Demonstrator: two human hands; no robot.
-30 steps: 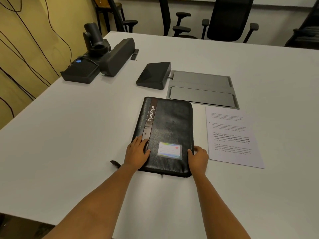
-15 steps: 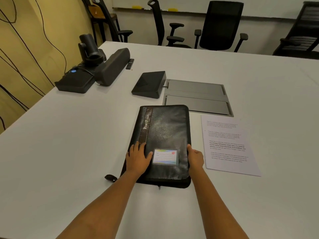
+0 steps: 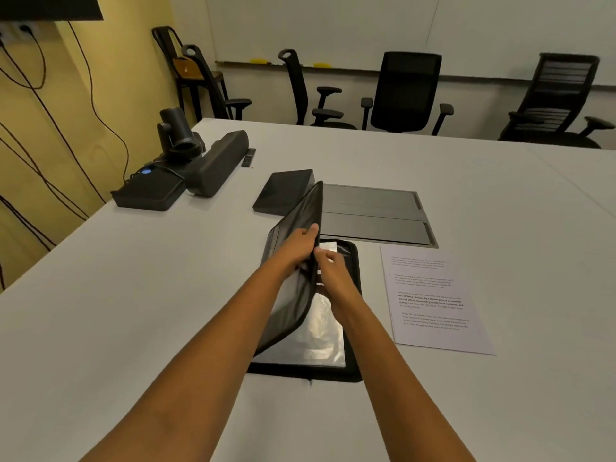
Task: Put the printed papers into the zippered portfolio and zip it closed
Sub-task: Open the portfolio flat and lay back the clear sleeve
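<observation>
- Zippered portfolio [image 3: 352, 315], black, in the middle of the frame on the white table [image 3: 133, 295]; base flat on the table, front cover [image 3: 296, 261] raised nearly upright and leaning toward the left.
- Shiny clear sleeves [image 3: 316, 338] visible inside, on the flat half.
- Left hand [image 3: 298, 243] at the free edge of the raised cover, fingers on its outer face and thumb over the edge, closed on the cover.
- Right hand [image 3: 328, 265] just beside the left one, on the inner side of the cover, above the open half; fingers partly curled, impossible to tell whether pinching something.
- Printed papers [image 3: 433, 295], white with text, flat on the table at the right of the portfolio, close to it but not touching.
- Grey floor-box lid [image 3: 373, 211] set in the table behind the portfolio, a dark wedge-shaped device [image 3: 283, 191] at its left.
- Conference camera [image 3: 176, 135], long speaker bar [image 3: 216, 168] and a flat black box [image 3: 146, 193] in the upper left of the frame.
- Black office chairs [image 3: 406, 91] along the top of the frame.
</observation>
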